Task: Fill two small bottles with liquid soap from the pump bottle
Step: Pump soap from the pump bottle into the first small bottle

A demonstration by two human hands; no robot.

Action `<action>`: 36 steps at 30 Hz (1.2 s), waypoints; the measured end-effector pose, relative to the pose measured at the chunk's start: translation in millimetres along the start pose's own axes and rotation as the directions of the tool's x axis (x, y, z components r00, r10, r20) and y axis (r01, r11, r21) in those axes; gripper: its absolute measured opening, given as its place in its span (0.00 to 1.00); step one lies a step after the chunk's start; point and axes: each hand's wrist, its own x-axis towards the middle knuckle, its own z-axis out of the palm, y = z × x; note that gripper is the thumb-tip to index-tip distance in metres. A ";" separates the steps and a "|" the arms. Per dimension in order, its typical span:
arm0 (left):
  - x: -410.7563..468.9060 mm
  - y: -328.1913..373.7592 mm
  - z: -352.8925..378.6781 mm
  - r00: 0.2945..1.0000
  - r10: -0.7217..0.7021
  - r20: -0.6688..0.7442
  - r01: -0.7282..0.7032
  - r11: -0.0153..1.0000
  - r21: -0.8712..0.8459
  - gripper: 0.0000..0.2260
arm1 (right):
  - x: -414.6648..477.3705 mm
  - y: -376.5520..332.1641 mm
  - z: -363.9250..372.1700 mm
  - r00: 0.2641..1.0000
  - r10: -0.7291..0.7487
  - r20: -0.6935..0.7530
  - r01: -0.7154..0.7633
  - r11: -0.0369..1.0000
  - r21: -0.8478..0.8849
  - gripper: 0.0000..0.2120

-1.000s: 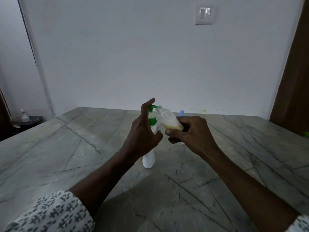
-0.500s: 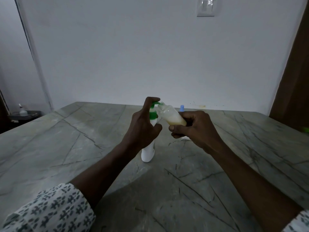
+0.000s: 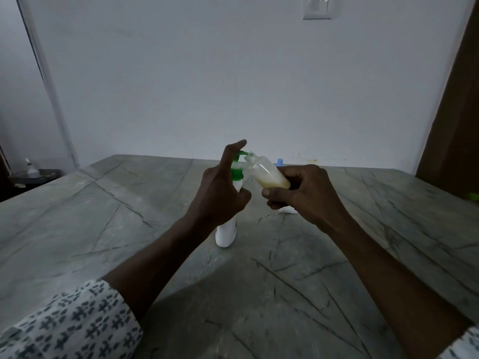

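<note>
A white pump bottle (image 3: 226, 233) with a green pump head (image 3: 237, 172) stands on the marble table (image 3: 103, 229). My left hand (image 3: 220, 195) grips its neck, with the index finger raised off the pump top. My right hand (image 3: 303, 193) holds a small clear bottle (image 3: 269, 174), tilted with its mouth against the green nozzle. Yellowish soap fills the lower part of that bottle. A second small bottle with a blue cap (image 3: 280, 161) stands behind my right hand, mostly hidden.
The white wall runs along the table's far edge, with a switch plate (image 3: 316, 7) high up. A brown door or curtain (image 3: 451, 112) is at the right. A dark stand with a small white bottle (image 3: 31, 169) sits far left.
My left index finger pressed the pump down half a second ago and has lifted off it again. The small bottle stays at the nozzle.
</note>
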 end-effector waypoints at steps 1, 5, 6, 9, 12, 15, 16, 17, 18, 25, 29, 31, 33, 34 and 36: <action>-0.3 0.6 0.6 1.000 -0.011 -0.015 0.011 1.000 0.000 0.38 | 0.1 0.1 0.3 1.000 0.000 0.000 0.000 1.000 -0.007 0.20; -1.3 2.8 3.5 0.997 -0.026 -0.069 0.028 0.999 0.024 0.29 | -1.6 3.4 -0.1 1.000 0.008 0.008 -0.007 0.999 -0.054 0.20; -1.7 2.7 4.2 0.996 -0.026 -0.080 0.028 0.999 0.024 0.26 | -2.0 4.7 0.2 1.000 0.010 0.010 -0.009 0.998 -0.060 0.21; -2.3 3.8 5.5 0.995 -0.033 -0.090 0.035 0.999 0.023 0.26 | -3.2 7.0 2.0 1.000 0.019 0.008 -0.018 0.998 -0.060 0.23; -1.1 2.2 5.1 0.999 -0.025 -0.033 0.025 1.000 0.007 0.37 | -3.4 6.2 3.5 1.000 0.018 -0.007 -0.018 0.999 -0.038 0.23; 0.3 -0.8 2.7 1.000 -0.004 0.002 0.004 1.000 0.005 0.47 | -1.9 3.1 3.1 1.000 0.012 -0.019 -0.012 1.000 -0.015 0.23; 0.6 -1.3 2.5 1.000 -0.007 0.003 0.007 1.000 0.009 0.47 | -1.4 2.4 2.9 1.000 0.010 -0.020 -0.010 1.000 -0.014 0.23; 0.5 -0.8 2.3 1.000 -0.011 0.003 0.011 1.000 0.013 0.46 | -1.4 1.8 2.7 1.000 0.008 -0.020 -0.008 1.000 -0.016 0.22; 0.5 0.0 2.5 1.000 -0.013 -0.001 0.013 1.000 0.016 0.45 | -1.4 1.5 2.6 1.000 0.007 -0.022 -0.007 1.000 -0.019 0.22; -1.3 5.6 5.4 0.996 -0.012 -0.086 0.016 0.999 0.045 0.26 | -3.8 7.7 0.6 0.999 0.034 -0.008 -0.034 0.998 -0.060 0.22; -0.6 6.6 7.4 0.997 -0.037 -0.062 0.040 0.998 0.055 0.29 | -5.1 9.3 1.1 0.999 0.031 -0.011 -0.032 0.998 -0.059 0.22; -0.2 6.0 7.6 0.999 -0.036 -0.014 0.037 0.998 0.043 0.36 | -4.6 8.0 0.3 0.999 0.032 -0.016 -0.032 0.999 -0.039 0.23; -0.2 5.1 6.5 1.000 -0.026 0.016 0.025 0.999 0.045 0.42 | -4.0 6.1 -0.9 0.999 0.030 -0.018 -0.030 0.999 -0.019 0.22; -0.1 4.6 5.6 1.000 -0.020 0.023 0.019 0.999 0.049 0.43 | -4.0 5.2 -1.0 1.000 0.025 -0.017 -0.025 1.000 -0.013 0.22; 0.3 3.8 4.1 1.000 -0.009 0.021 0.008 0.998 0.058 0.43 | -4.5 4.0 -0.2 1.000 0.021 -0.013 -0.021 1.000 -0.012 0.22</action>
